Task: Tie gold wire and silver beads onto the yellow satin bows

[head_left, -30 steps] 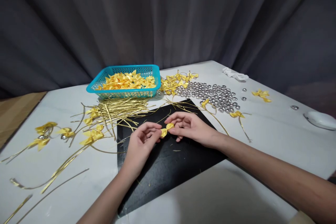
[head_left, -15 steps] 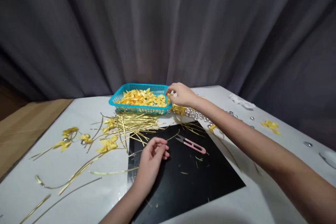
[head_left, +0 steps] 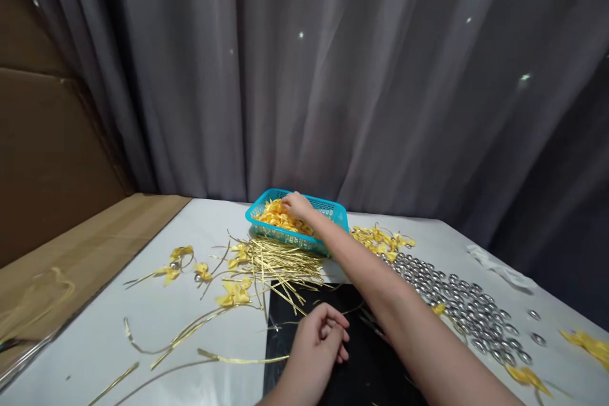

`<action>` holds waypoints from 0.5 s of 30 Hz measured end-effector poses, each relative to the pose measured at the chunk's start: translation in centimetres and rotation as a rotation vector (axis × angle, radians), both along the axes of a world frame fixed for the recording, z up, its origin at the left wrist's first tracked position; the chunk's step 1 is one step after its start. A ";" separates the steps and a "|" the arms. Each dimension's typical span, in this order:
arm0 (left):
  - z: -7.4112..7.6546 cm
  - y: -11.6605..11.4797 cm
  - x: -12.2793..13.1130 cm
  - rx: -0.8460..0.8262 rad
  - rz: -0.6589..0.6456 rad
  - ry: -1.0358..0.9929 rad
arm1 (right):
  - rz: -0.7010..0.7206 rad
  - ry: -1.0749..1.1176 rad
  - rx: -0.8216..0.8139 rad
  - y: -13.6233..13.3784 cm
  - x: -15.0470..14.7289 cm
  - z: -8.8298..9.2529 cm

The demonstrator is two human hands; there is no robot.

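Note:
My right hand (head_left: 297, 205) is inside the blue plastic basket (head_left: 340, 214), its fingers pinched down into the yellow ribbon pieces (head_left: 273, 212). The piece at its fingertips is mostly hidden. My left hand (head_left: 320, 344) is closed over the black mat (head_left: 359, 375), with a thin gold twist tie (head_left: 356, 309) sticking out past its fingertips. Between the hands lies a heap of gold twist ties (head_left: 280, 261). The thread snips (head_left: 372, 322) on the mat are mostly covered by my right forearm.
Many silver beads (head_left: 469, 311) spread over the table's right side, beside a pile of yellow ribbon flowers (head_left: 378, 240). Tied ribbon flowers (head_left: 235, 292) and loose ties lie on the left. A crumpled white item (head_left: 499, 268) rests at far right; cardboard (head_left: 52, 158) stands at left.
My right hand has gone from the basket's right edge leftward into the ribbon pieces. My left hand still holds the twist tie over the mat. The view has shifted.

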State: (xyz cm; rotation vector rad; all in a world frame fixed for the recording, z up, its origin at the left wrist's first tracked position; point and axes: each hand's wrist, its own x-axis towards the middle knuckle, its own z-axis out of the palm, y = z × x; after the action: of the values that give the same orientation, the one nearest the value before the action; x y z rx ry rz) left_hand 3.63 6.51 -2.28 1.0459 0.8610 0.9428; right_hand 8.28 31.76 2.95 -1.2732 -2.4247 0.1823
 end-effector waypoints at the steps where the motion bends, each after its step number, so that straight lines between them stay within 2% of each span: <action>1: 0.1 0.0 0.0 0.000 -0.001 -0.002 | -0.025 -0.008 0.014 0.2 0.1 0.4; 6: 0.3 -0.1 -0.2 0.005 -0.005 0.004 | -0.149 0.022 0.098 -0.6 1.8 1.9; 10: 0.2 -0.1 -0.4 0.015 0.006 0.001 | -0.271 0.171 0.123 -2.9 3.5 1.8; 12: 0.2 -0.2 -0.4 0.015 0.005 -0.007 | -0.295 0.223 0.066 -3.7 4.3 1.3; 15: 0.1 -0.2 -0.5 0.023 0.003 -0.004 | -0.278 0.247 -0.114 -4.0 5.5 0.5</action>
State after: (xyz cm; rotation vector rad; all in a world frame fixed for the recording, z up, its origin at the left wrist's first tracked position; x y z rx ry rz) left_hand 3.09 6.30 -2.14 1.0619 0.8498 0.9585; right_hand 13.77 27.77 3.41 -1.5237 -2.0323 0.3792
